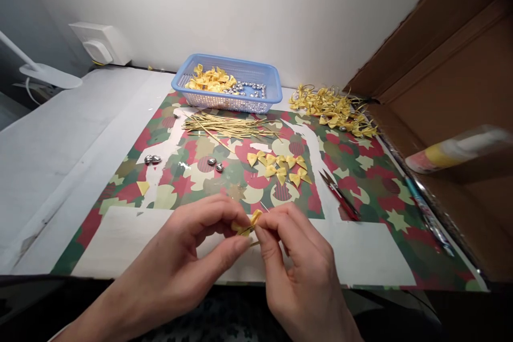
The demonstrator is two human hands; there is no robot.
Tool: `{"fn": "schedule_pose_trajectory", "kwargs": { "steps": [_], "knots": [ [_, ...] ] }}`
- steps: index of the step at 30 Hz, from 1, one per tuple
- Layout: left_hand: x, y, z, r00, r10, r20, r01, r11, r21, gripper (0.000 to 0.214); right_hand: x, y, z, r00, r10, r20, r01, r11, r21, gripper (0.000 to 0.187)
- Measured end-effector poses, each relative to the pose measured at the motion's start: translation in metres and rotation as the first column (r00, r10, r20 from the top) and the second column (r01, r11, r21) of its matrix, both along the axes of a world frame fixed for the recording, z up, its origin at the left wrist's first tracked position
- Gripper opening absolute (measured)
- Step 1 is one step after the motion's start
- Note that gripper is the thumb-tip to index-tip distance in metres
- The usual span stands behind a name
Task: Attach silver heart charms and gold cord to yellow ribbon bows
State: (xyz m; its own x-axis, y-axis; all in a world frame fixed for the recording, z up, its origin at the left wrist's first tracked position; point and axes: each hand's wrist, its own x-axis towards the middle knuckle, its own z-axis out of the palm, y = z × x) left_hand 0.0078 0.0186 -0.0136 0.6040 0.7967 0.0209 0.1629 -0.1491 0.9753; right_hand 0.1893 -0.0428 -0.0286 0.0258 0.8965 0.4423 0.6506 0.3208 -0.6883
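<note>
Between my two hands, just over the near edge of the table, is a yellow ribbon bow (255, 217). My left hand (208, 240) pinches one side of it between thumb and fingers. The fingertips of my right hand (294, 256) are closed at its other side, and a thin pale needle-like piece (264, 207) sticks up beside them. What else the right fingertips hold is hidden. Several yellow bows (280, 166) lie in rows beyond my hands. Two silver bells (215, 164) sit left of these bows, and more silver bells (153, 158) lie farther left.
At the back, a blue basket (276, 83) holds yellow bows and silver beads. Gold cords (228, 126) lie before it. A heap of corded bows (332, 109) is at back right. Red-handled snips (340, 197), pens (430, 219), a bottle (452, 149) and a cardboard box (452, 64) are on the right.
</note>
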Motion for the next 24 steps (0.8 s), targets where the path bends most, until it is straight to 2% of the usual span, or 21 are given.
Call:
{"fn": "schedule_pose_trajectory", "kwargs": {
  "steps": [7,13,16,19,21,24],
  "knots": [
    [0.005,-0.001,-0.003,0.996,0.077,-0.047,-0.071,0.992,0.109,0.011,-0.001,-0.001,0.001,0.998,-0.019,0.057,0.017,0.999,0.041,0.018],
    [0.003,-0.002,0.001,0.997,0.049,-0.053,-0.044,0.995,0.093,0.014,-0.003,-0.001,0.002,0.999,-0.023,0.049,0.021,0.999,0.050,0.019],
    [0.003,-0.001,0.002,0.998,0.055,-0.016,-0.054,0.998,0.037,0.014,-0.005,-0.001,0.002,0.998,-0.024,0.052,0.021,0.998,0.060,0.019],
    [0.002,0.002,-0.002,0.998,0.065,0.014,-0.064,0.995,-0.080,0.013,-0.005,0.000,0.002,0.999,-0.029,0.039,0.026,0.998,0.059,0.019],
    [0.001,0.003,-0.006,0.997,0.077,0.033,-0.072,0.987,-0.144,0.012,-0.003,0.001,0.003,1.000,-0.012,-0.004,0.012,0.999,0.033,0.018],
    [0.000,0.005,-0.010,0.995,0.091,0.038,-0.083,0.982,-0.172,0.010,0.007,0.001,0.005,0.995,0.019,-0.101,-0.022,0.999,-0.035,0.022]
  ]
}}
